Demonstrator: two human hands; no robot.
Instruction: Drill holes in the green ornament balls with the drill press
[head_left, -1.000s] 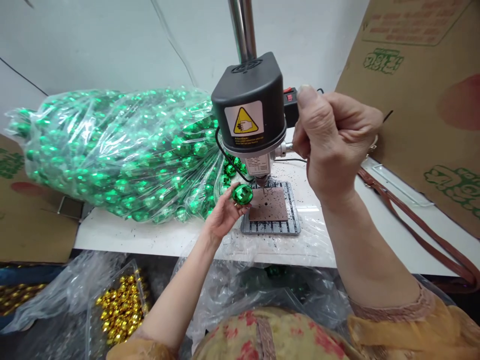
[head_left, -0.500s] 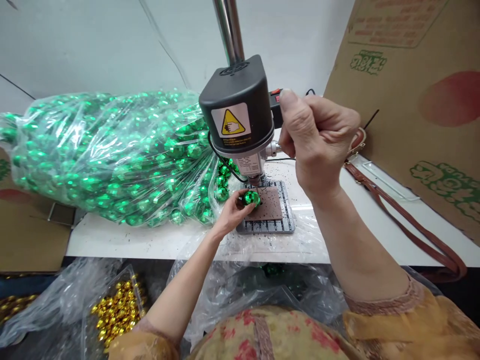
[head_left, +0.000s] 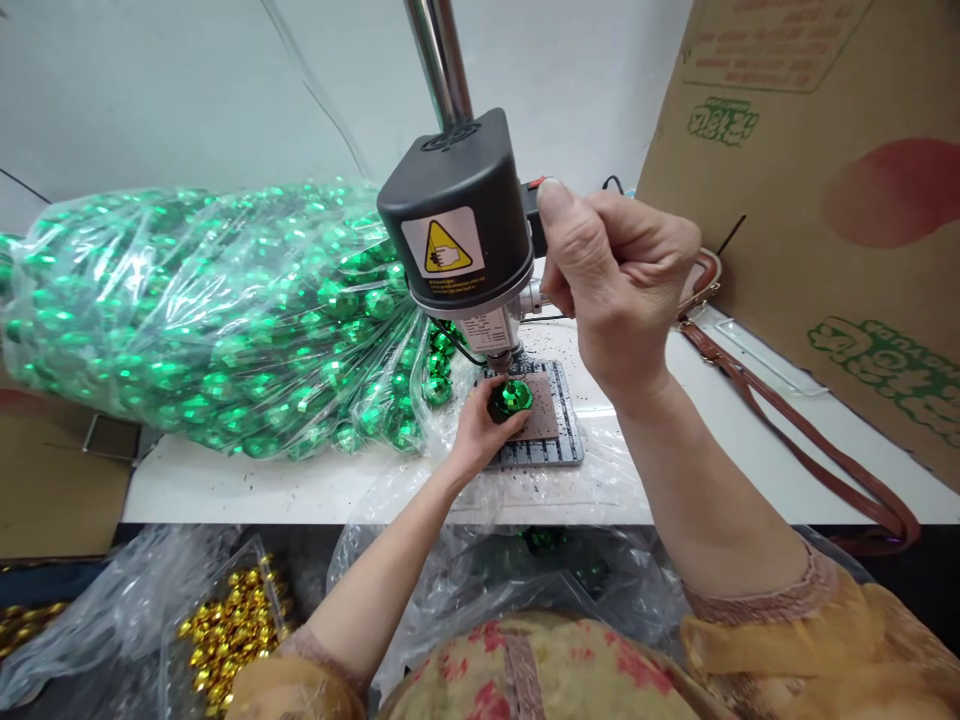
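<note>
My left hand (head_left: 484, 420) pinches a shiny green faceted ball (head_left: 516, 396) between thumb and fingers. The ball sits over a brown board (head_left: 541, 410) on the slotted metal base (head_left: 570, 440) of a small bench drill press (head_left: 457, 210). The drill's chuck (head_left: 501, 362) is just above and behind the ball; I cannot tell whether the bit touches it. At the right side of the drill head, my right hand (head_left: 619, 270) is closed in a fist round the feed handle, mostly hidden by the fingers. Dark shavings lie scattered on the base.
A big clear bag of green balls (head_left: 225, 320) lies to the left, with loose green balls (head_left: 438, 375) at its mouth. On the right are a brown strap (head_left: 795, 430) and a cardboard box (head_left: 825, 200). Gold balls (head_left: 232, 630) fill a container below the table edge.
My left hand has shifted right with the green ball, turning it, and now wraps further round its left side. My right hand stays closed on the handle. The view has moved slightly.
</note>
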